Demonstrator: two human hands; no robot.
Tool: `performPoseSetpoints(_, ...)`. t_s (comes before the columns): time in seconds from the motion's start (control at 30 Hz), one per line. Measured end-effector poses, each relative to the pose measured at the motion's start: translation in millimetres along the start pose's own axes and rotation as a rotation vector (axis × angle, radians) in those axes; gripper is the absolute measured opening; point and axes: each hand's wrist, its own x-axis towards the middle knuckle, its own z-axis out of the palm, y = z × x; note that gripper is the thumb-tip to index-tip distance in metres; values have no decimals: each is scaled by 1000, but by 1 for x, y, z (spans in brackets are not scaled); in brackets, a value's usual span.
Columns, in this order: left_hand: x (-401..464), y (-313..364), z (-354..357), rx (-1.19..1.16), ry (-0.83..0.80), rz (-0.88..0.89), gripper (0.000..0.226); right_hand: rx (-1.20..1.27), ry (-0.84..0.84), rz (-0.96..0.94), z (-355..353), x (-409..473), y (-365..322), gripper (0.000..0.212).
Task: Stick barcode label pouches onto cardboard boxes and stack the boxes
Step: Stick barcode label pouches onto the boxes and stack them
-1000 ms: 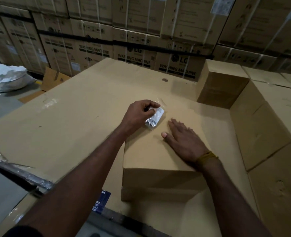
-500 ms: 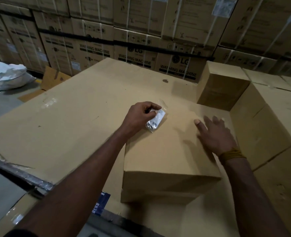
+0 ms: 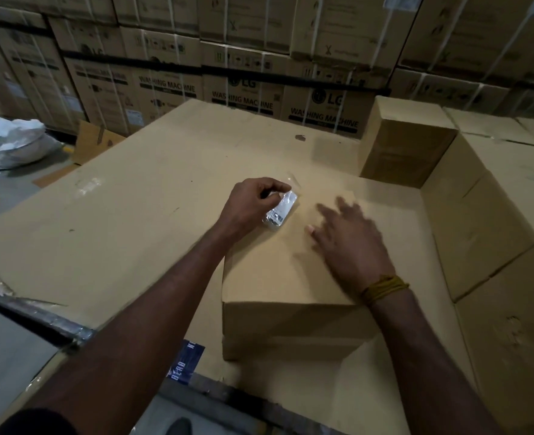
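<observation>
A plain cardboard box sits in front of me on a big flat sheet of cardboard. My left hand pinches a clear plastic barcode label pouch at the far left corner of the box's top. My right hand, blurred by motion, lies flat with spread fingers on the box top, just right of the pouch. A yellow thread band circles that wrist.
Similar cardboard boxes form a stepped stack along the right, with one upright box behind it. Strapped washing-machine cartons wall off the back. A white sack lies on the floor at the left.
My right hand went from the box top to its right edge and has swept back toward the pouch. The left hand keeps its pinch on the pouch in the same spot.
</observation>
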Motion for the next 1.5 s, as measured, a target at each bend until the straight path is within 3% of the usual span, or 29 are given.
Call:
performPoseSetpoints(0.07,0,1,0,17,-8,7,27,100,-95,-273,3,-25,-23,51)
performPoseSetpoints(0.13,-1,3,-1,10,-19,16,25,56,-213,-341,13,-35,-23,52)
performPoseSetpoints(0.27,-5,6,-3,-7,-14,-20,23,-79,-95,85,3,-18,8,58)
performPoseSetpoints(0.3,-9,10,-1,-7,-9,-34,23,-81,-75,112,-2,-20,11,59)
performPoseSetpoints(0.47,-57,26,6,-19,1,-110,26,53,-105,-161,2,-56,-13,51)
performPoseSetpoints(0.63,-106,33,0,-37,117,-166,28,58,-37,82,6,-54,18,55)
performPoseSetpoints(0.8,-120,36,1,-29,149,-170,27,162,-128,118,3,-78,26,70)
performPoseSetpoints(1.03,-75,35,29,-19,80,-159,26,102,-99,171,-3,-76,46,89)
performPoseSetpoints(1.13,-43,34,54,30,50,-69,27,116,-13,231,-1,-61,66,97)
performPoseSetpoints(1.3,21,41,111,210,82,68,24,102,134,333,5,-25,98,77)
performPoseSetpoints(1.4,63,45,139,285,58,90,27,52,179,364,10,4,122,83)
performPoseSetpoints(1.5,100,47,165,251,3,54,28,-2,162,409,5,38,152,72)
